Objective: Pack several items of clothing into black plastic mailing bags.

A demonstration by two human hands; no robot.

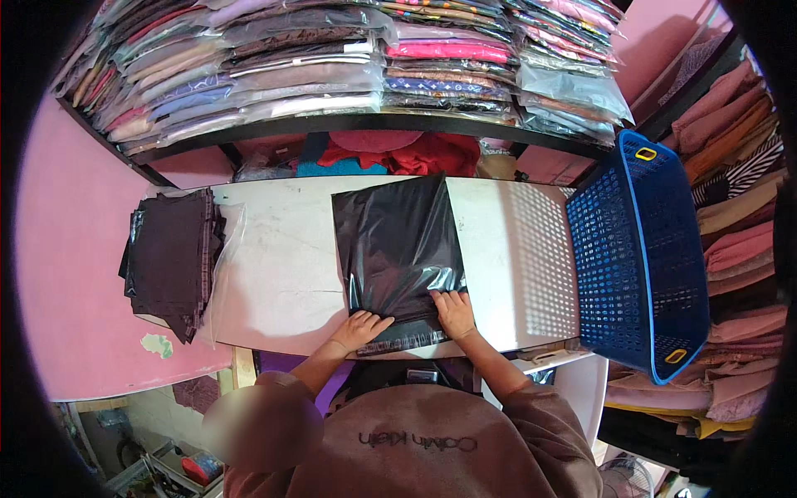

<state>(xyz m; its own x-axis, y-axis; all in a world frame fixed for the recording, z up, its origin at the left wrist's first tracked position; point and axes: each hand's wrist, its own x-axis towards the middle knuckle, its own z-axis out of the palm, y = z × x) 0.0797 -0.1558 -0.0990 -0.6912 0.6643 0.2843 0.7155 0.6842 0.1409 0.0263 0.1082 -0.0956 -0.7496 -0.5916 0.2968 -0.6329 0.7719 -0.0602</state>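
Observation:
A black plastic mailing bag point(398, 243) lies flat on the white tabletop, its wide body reaching toward the back edge. My left hand point(362, 330) is at its lower left edge, fingers bent over the plastic. At the lower right edge, my right hand point(454, 312) has curled fingers gripping the film. Between and below the hands runs a shiny strip along the bag's near end. What is inside the bag cannot be seen.
A stack of dark folded bags or cloth point(168, 252) stands at the left, beside clear plastic point(229, 249). On the right, a blue perforated basket point(604, 267) rests on its side. Wrapped folded garments point(311, 68) fill the shelf behind; more clothes point(741, 249) hang or lie at right.

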